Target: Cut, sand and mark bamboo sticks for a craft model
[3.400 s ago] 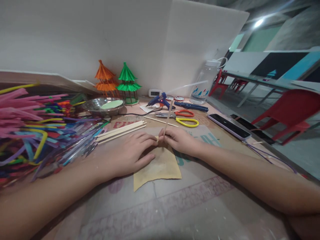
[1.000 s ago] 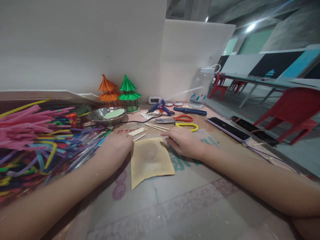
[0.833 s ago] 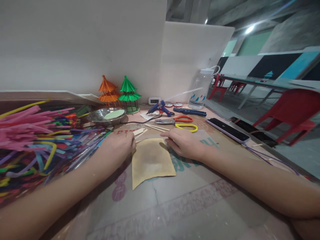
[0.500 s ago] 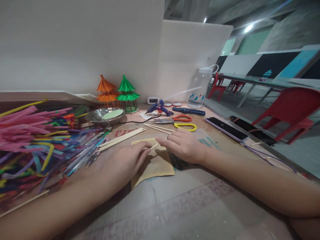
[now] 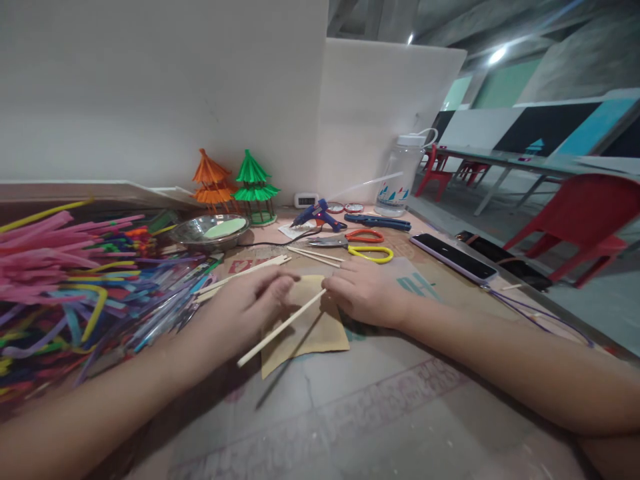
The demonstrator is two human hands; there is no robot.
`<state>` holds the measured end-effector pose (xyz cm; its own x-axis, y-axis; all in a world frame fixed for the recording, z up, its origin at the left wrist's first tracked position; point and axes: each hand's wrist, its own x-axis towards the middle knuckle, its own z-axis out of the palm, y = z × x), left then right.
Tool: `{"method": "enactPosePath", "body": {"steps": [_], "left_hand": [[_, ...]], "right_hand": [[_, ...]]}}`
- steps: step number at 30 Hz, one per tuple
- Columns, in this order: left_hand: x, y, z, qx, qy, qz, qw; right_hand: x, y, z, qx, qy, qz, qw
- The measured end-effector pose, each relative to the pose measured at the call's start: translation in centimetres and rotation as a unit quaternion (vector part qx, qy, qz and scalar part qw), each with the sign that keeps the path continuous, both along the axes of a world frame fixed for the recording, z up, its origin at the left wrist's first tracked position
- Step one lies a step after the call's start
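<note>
My right hand (image 5: 367, 293) pinches one end of a thin wooden stick (image 5: 281, 328), which slants down to the left above a piece of sandpaper (image 5: 320, 333). My left hand (image 5: 255, 297) is beside the stick, at the paper's left edge, its thumb and fingers apart with nothing seen between them. The stick's shadow falls across the paper and the table. More pale sticks (image 5: 245, 275) lie behind my left hand, and a couple of thin ones (image 5: 315, 256) lie behind the paper.
Scissors (image 5: 370, 253), a blue glue gun (image 5: 320, 215), pliers (image 5: 377, 221), a metal bowl (image 5: 185, 233) and a bottle (image 5: 400, 177) stand or lie behind. Colourful pipe cleaners (image 5: 50, 267) heap at left; a phone (image 5: 453, 257) is at right. Orange (image 5: 213, 177) and green (image 5: 254, 183) paper towers stand near the wall.
My left hand has let go of the stick and shifted slightly up and left. The stick now shows nearly full length, held from its far end by my right hand.
</note>
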<state>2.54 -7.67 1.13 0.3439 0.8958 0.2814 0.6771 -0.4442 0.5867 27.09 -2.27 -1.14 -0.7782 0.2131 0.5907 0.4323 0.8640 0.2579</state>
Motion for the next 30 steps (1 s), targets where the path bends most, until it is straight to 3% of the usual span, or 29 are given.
{"method": "enactPosePath", "body": {"steps": [2,5,10,21,30], "left_hand": [[-0.8,1.3,-0.7,0.063,0.021,0.019,0.998],[-1.3,2.5,-2.0,0.139,0.125,-0.047,0.981],[-0.7,2.0,-3.1,0.113,0.189,-0.136,0.966],[-0.5,1.6,-3.0,0.117,0.198,-0.155,0.961],[-0.5,1.6,-3.1,0.114,0.194,-0.159,0.961]], "right_hand": [[0.1,0.5,-0.2,-0.113,0.069,-0.03,0.991],[0.2,1.1,-0.4,-0.278,0.171,-0.067,0.943],[0.0,1.1,-0.4,-0.413,0.218,-0.065,0.882],[-0.4,1.3,-0.6,-0.381,0.105,-0.002,0.919],[-0.3,0.6,-0.1,-0.374,0.115,0.002,0.92]]}}
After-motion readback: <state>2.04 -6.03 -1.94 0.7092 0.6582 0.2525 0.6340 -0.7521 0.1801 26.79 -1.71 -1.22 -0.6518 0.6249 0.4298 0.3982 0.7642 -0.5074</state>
